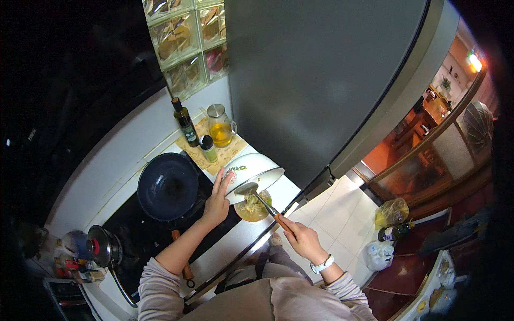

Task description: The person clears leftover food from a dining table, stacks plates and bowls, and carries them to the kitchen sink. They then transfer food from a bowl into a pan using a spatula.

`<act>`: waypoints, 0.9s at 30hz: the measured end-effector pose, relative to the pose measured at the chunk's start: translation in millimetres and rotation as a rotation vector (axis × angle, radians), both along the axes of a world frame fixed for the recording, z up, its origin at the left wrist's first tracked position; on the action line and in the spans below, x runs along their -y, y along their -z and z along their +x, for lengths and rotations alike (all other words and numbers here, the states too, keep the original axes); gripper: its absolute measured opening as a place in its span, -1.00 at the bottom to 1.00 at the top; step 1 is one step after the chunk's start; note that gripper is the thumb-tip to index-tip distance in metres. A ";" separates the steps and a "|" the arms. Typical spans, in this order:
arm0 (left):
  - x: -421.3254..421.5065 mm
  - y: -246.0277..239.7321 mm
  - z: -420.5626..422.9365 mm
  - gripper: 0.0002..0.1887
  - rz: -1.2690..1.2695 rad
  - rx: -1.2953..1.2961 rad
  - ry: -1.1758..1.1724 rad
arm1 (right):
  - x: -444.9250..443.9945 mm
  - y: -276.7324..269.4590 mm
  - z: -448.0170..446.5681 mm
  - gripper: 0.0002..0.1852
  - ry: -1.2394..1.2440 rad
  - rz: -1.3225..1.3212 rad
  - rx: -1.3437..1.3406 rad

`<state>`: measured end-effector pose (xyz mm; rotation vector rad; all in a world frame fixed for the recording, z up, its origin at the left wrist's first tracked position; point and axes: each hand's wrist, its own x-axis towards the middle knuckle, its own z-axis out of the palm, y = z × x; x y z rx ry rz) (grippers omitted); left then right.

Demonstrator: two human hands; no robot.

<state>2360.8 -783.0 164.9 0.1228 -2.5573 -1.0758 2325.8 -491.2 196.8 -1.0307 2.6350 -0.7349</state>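
My left hand (217, 206) grips the side of a white enamel basin (251, 161) with a floral print. The basin is tilted, its open side facing down towards me over a bowl of food (253, 213) on the counter. In my right hand (306, 240) is the wooden handle of a metal spatula (270, 206). Its blade lies at the basin's lower rim, above the bowl. Pale and green food pieces in broth show in the bowl, and part of the bowl is hidden behind the basin and spatula.
A dark wok (168, 188) sits on the black cooktop (124, 218), near a lidded saucepan (105, 245). Behind the basin stand a dark glass bottle (185, 124), a seasoning jar (209, 149) and a glass pitcher (221, 134) of yellow liquid. A tall grey refrigerator (313, 80) borders the counter.
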 end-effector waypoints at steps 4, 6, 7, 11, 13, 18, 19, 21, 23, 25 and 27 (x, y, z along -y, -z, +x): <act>3.1 -1.7 0.2 -0.19 -0.022 -0.008 -0.015 | -10.2 -10.2 6.5 -0.49 -0.020 0.102 -0.099; 2.8 -3.7 1.0 -0.19 -0.030 -0.009 -0.024 | -15.1 -16.9 9.2 -0.49 -0.038 0.143 -0.142; 2.5 -4.9 1.3 -0.19 -0.024 -0.001 -0.027 | -17.1 -20.2 10.4 -0.50 -0.045 0.190 -0.155; 0.9 -9.5 3.3 -0.18 -0.005 0.034 -0.035 | -18.4 -31.3 13.4 -0.49 -0.036 0.158 -0.243; -0.8 -11.3 5.4 -0.18 0.000 0.045 -0.036 | -11.3 -31.3 13.5 -0.48 -0.005 0.121 -0.279; -5.8 -14.9 10.6 -0.15 -0.018 0.018 -0.054 | 9.1 -20.3 12.0 -0.45 0.021 0.120 -0.330; -6.1 -15.5 11.1 -0.15 0.000 0.020 -0.067 | 9.5 -19.1 13.2 -0.44 0.013 0.168 -0.335; -5.6 -15.6 12.7 -0.13 0.037 0.026 -0.096 | 3.3 -20.1 18.6 -0.47 0.014 0.125 -0.300; -2.5 -13.9 13.8 -0.14 0.134 0.052 -0.102 | -7.6 -23.3 25.7 -0.49 0.015 0.125 -0.239; 2.4 -10.5 13.0 -0.13 0.147 0.042 -0.128 | -19.5 -25.3 31.5 -0.50 0.013 0.141 -0.162; 8.3 -7.4 9.9 -0.11 0.079 -0.002 -0.168 | -29.7 -21.7 33.1 -0.50 0.007 0.140 -0.100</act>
